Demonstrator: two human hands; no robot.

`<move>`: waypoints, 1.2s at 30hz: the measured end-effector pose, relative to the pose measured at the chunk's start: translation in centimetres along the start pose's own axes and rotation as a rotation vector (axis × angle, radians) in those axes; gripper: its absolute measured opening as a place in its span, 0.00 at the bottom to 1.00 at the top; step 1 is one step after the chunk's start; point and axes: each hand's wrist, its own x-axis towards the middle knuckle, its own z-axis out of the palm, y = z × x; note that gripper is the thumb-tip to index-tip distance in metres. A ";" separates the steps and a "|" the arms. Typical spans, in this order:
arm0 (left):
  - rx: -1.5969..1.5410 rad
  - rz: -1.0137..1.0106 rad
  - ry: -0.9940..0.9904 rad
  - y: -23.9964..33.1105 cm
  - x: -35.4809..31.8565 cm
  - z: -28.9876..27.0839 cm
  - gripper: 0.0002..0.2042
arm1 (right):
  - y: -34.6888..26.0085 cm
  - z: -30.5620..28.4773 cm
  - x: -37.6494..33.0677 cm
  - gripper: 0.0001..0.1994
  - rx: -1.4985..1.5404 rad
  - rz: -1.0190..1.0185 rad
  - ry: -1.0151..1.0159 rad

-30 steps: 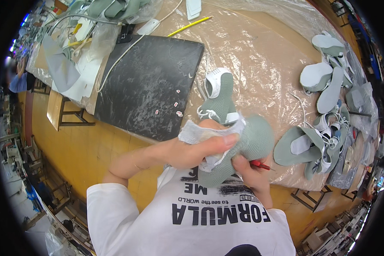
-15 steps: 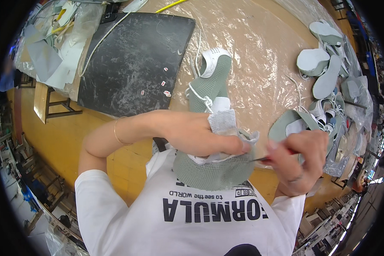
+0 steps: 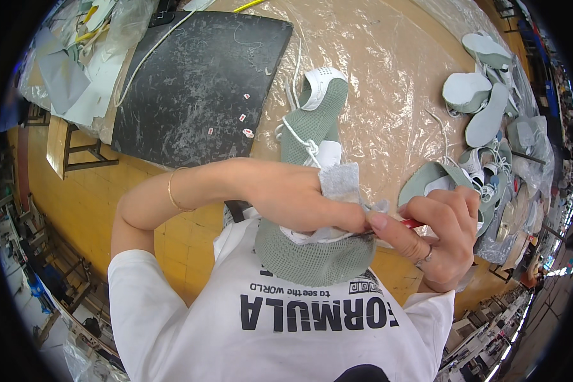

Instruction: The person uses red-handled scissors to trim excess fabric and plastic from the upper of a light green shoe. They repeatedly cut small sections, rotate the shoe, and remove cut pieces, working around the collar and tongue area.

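Observation:
My left hand (image 3: 293, 200) grips a green mesh shoe upper (image 3: 312, 262) close to my body, its thumb pressed along the opening's edge. A pale grey fabric flap (image 3: 339, 181) stands up beside that hand's fingers. In my right hand (image 3: 445, 235) is a thin red-handled tool (image 3: 414, 223), pinched by thumb and fingers. Its thin end is at the upper's edge next to my left thumb; the exact tip is hidden. Just beyond my left hand, another green and white shoe upper (image 3: 299, 143) with white laces lies on the table.
A dark board (image 3: 191, 89) with small pale tags covers the table's left side. Plastic sheeting (image 3: 382, 70) lies over the brown tabletop. At the right are insoles (image 3: 487, 114) and more laced uppers (image 3: 426, 181). Paper and plastic scraps (image 3: 63, 76) fill the far left.
My right hand has moved left and slightly up, bringing the red-handled tool against the upper's edge by my left thumb. The left hand keeps its hold, with the upper shifted only slightly.

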 end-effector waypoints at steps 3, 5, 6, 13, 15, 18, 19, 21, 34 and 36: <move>-0.004 0.025 -0.008 0.0 0.1 0.1 0.12 | 0.0 0.2 0.1 0.22 0.010 -0.021 0.026; -0.014 0.046 -0.017 0.0 0.1 0.1 0.13 | 0.1 0.3 0.3 0.22 0.010 -0.025 0.033; -0.018 0.044 -0.016 0.0 0.1 0.1 0.13 | 0.2 0.3 0.4 0.22 0.007 -0.068 0.040; -0.010 0.007 -0.011 0.5 0.0 0.2 0.14 | 0.1 0.0 0.3 0.23 -0.038 -0.046 0.009; 0.017 -0.023 0.007 0.7 -0.1 0.2 0.14 | 0.2 0.1 0.2 0.26 -0.050 -0.142 0.040; 0.040 -0.078 0.069 0.8 -0.4 0.3 0.14 | 0.3 0.2 0.1 0.25 -0.055 -0.157 0.021; 0.026 -0.080 0.068 0.8 -0.4 0.2 0.14 | 0.3 0.1 0.0 0.24 -0.071 -0.143 0.004; -0.001 -0.034 0.049 0.5 -0.2 0.2 0.14 | -0.1 0.0 -0.2 0.22 -0.089 -0.088 -0.019; 0.146 -0.083 -0.004 -2.3 0.7 -0.4 0.15 | -0.1 0.3 -0.9 0.25 -0.318 -0.253 -0.015; 0.109 -0.100 -0.008 -2.2 0.8 -0.4 0.15 | -0.2 0.4 -0.9 0.25 -0.328 -0.268 -0.014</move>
